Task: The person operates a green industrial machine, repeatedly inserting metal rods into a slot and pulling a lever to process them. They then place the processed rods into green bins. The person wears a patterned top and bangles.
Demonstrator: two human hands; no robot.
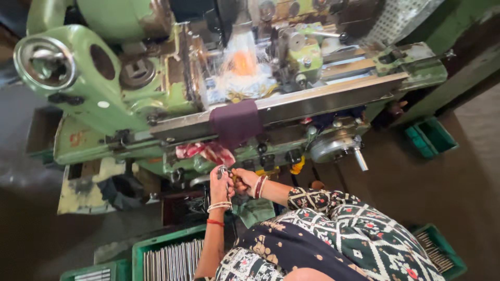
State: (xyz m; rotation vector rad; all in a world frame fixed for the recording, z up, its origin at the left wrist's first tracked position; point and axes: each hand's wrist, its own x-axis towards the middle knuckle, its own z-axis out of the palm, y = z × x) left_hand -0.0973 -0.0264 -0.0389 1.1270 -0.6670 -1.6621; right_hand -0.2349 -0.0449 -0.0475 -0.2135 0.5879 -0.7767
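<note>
Both my hands are raised close together in front of a green lathe-like machine (104, 93). My left hand (220, 188) grips a small shiny metal piece (223, 170) at its top, with bangles on the wrist. Touching it from the right, my right hand (245, 179) closes its fingers around a small yellowish part that I cannot make out. A dark purple cloth (235, 122) hangs over the machine's bed just above my hands. A red and white rag (205, 152) lies on the machine to the upper left of them.
A green crate of long metal rods (169, 257) stands at my lower left. Another green crate with rods (437, 250) sits at the lower right, and a further one (429, 136) is on the floor at the right. A silver handwheel with a handle (338, 148) juts out right of my hands.
</note>
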